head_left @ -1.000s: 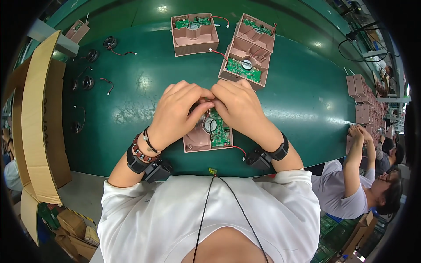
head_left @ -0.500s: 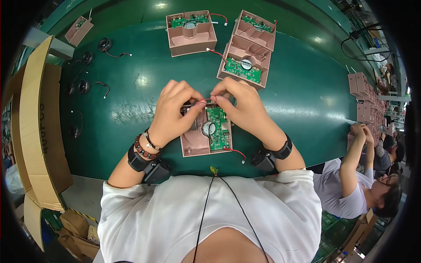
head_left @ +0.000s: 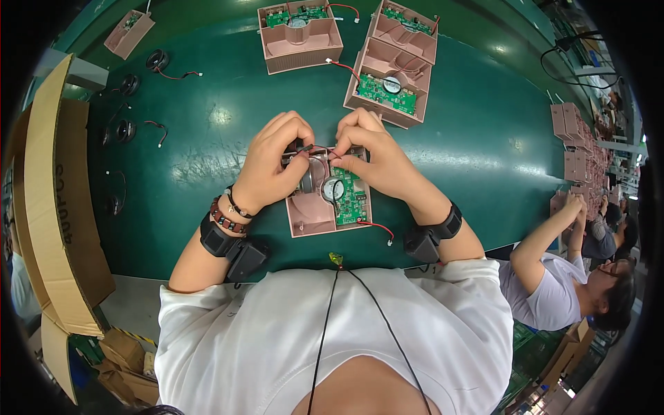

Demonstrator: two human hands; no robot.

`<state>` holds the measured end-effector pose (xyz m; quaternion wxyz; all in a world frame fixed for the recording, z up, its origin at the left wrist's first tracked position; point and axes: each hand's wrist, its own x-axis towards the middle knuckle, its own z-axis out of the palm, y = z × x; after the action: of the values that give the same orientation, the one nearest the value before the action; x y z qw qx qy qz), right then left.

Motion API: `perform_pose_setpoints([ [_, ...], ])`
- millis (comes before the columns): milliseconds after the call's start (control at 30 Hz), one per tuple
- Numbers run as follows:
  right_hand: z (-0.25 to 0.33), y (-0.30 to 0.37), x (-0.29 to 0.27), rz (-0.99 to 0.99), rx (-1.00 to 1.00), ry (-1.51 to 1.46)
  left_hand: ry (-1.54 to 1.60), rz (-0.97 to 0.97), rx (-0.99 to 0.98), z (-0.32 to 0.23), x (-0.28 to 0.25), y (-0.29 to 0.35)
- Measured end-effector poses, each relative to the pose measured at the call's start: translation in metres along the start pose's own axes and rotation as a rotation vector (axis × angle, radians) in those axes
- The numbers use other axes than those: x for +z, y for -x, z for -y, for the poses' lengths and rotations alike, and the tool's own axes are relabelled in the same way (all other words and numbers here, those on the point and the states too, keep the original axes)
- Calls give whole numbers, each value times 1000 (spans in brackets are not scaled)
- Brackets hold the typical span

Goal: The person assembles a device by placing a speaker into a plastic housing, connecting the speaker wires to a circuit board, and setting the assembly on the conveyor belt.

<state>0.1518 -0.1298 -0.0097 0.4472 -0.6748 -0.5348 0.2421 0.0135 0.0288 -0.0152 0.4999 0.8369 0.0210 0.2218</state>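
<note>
An open pink plastic housing (head_left: 310, 217) sits on the green table in front of me. Its right part holds a green circuit board (head_left: 351, 196) with a round silver piece (head_left: 333, 189) next to it. A dark round speaker (head_left: 308, 181) shows in the left compartment, partly covered by my fingers. At the far edge of the housing, my left hand (head_left: 277, 155) pinches a thin red-and-black wire (head_left: 321, 146). My right hand (head_left: 370, 151) has its thumb and forefinger closed on the same wire over the board; the wire's tip is hidden. Another wire (head_left: 377, 226) with a white plug trails off the near right corner.
Pink housings with boards stand at the back, one in the middle (head_left: 302, 57) and two joined (head_left: 391, 66) to its right. Loose speakers (head_left: 126, 130) with wires lie at left beside a cardboard box (head_left: 52, 187). A co-worker (head_left: 553, 277) works at right near stacked housings (head_left: 574, 162).
My hands have drawn slightly apart, and the wire between them now arches loosely. More of the speaker and the board shows. The whole view has shifted a little.
</note>
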Motion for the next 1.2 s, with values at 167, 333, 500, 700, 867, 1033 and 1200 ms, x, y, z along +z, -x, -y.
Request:
perform_pose_setpoints([
  [167,0,1,0,-5,-44,30,-4,-22,69,0,-1,-1],
  [333,2,0,-3,14,-95,133,-3,-25,75,-1,-1,0],
  [500,5,0,-2,-4,-101,125,-24,-32,92,-1,-2,-1],
  [700,5,3,-1,1,-100,143,-37,-35,128,0,-2,-1],
  [867,5,5,1,-33,-113,138,-2,-33,126,-4,-3,-1],
  [1033,7,6,0,-32,-125,156,-5,-49,109,-4,-3,-1],
  [1200,10,6,2,-35,-126,206,-29,-84,46,-3,-2,0],
])
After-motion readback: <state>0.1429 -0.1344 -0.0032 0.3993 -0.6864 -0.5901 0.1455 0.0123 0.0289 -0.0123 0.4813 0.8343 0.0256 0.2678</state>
